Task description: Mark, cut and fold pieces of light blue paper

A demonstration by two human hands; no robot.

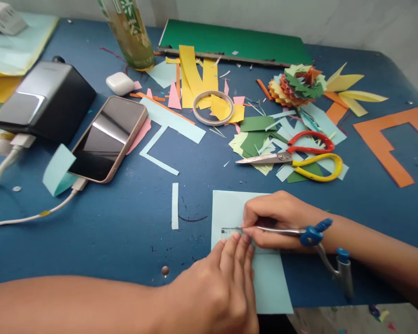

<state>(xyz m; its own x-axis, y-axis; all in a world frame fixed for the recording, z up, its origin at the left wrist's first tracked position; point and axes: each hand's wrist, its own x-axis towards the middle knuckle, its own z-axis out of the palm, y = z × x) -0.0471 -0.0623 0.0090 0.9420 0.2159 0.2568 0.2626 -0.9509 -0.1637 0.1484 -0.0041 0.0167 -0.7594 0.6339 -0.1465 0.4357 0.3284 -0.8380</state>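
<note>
A light blue sheet of paper [270, 287] lies at the table's front edge, with a clear ruler [226, 231] across it, mostly covered by my hands. My left hand [218, 285] presses down on the ruler with its fingers stretched out side by side. In my right hand [273, 215] is a drawing compass [311, 235], pinched by one metal leg close to its tip. That tip meets the paper along the ruler's far edge. The compass's blue hinge and its other leg stick out to the right, past my wrist.
Scissors [285, 157] rest on green and blue paper scraps. Behind them are a tape roll [197, 116], a folded-paper piece [292, 88] and a bottle [134, 41]. A phone [107, 139] and a black power bank [45, 102] with cables are at left. Orange cut paper [376, 144] lies right.
</note>
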